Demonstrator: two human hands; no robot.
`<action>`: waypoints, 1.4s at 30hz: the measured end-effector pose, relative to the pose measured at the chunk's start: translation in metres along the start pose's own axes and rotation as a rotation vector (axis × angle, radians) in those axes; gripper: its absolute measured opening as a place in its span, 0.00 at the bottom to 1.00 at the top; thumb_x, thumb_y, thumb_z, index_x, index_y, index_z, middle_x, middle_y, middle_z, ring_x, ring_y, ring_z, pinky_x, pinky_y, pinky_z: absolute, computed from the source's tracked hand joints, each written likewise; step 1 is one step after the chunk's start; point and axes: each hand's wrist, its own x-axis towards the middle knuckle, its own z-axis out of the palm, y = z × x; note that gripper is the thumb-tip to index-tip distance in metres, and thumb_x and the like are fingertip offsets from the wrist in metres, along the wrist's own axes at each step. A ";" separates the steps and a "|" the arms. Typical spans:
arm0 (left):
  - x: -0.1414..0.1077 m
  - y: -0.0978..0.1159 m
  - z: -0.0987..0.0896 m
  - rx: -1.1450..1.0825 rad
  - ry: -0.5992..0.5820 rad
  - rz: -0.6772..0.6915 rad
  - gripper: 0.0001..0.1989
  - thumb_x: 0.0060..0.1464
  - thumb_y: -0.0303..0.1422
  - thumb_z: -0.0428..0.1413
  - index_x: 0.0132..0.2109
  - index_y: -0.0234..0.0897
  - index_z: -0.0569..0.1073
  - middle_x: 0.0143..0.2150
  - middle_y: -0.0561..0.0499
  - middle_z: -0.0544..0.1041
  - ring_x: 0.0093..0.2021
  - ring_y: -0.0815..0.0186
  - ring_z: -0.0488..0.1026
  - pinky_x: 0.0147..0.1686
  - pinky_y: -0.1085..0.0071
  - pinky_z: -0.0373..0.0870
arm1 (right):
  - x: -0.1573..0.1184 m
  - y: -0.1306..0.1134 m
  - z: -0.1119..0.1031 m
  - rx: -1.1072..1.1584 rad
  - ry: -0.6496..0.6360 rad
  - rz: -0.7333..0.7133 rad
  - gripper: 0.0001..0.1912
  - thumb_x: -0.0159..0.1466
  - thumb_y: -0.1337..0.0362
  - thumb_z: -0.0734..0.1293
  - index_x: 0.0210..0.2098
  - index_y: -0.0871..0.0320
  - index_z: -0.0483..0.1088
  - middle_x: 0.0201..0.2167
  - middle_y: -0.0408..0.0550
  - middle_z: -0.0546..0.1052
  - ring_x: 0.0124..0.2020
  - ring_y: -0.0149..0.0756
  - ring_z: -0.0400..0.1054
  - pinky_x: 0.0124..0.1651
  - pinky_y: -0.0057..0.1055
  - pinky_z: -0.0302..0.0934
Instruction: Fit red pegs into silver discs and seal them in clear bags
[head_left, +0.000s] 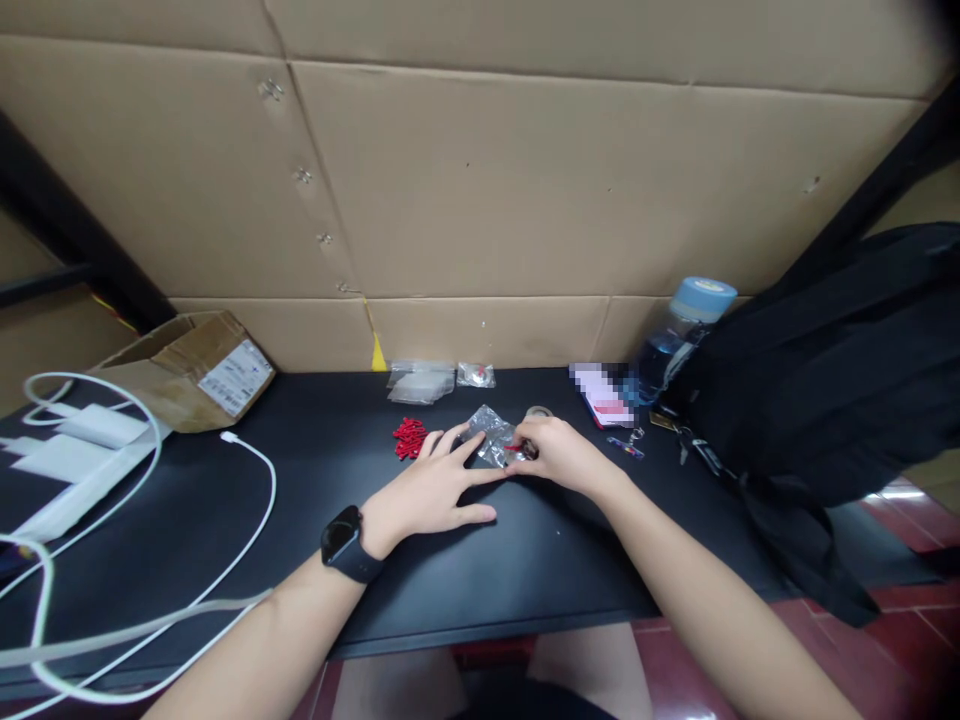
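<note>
A small clear plastic bag (491,436) lies on the black table between my hands. My left hand (442,487) is spread, palm down, its fingertips touching the bag's left and lower edges. My right hand (551,452) is closed at the bag's right end, its fingers around something small, red and dark that I cannot make out clearly. Just left of my left fingertips sits a pile of small red pieces (409,438). Farther back are a stack of clear bags (421,382) and a filled small bag (476,375). A ring-shaped roll (538,411) shows behind my right hand.
An open cardboard box (187,370), a white power strip (90,470) and white cables (266,480) are at the left. On the right are a phone (604,395), a keychain (626,446), a blue-capped bottle (679,335) and a black backpack (825,360). Cardboard (480,200) stands behind.
</note>
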 end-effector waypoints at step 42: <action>0.020 0.007 0.012 -0.041 0.335 -0.279 0.19 0.61 0.30 0.55 0.58 0.43 0.67 0.49 0.45 0.82 0.55 0.51 0.74 0.52 0.55 0.57 | 0.002 0.000 0.007 0.069 -0.021 -0.076 0.30 0.64 0.69 0.66 0.65 0.51 0.60 0.43 0.48 0.79 0.47 0.42 0.70 0.55 0.41 0.53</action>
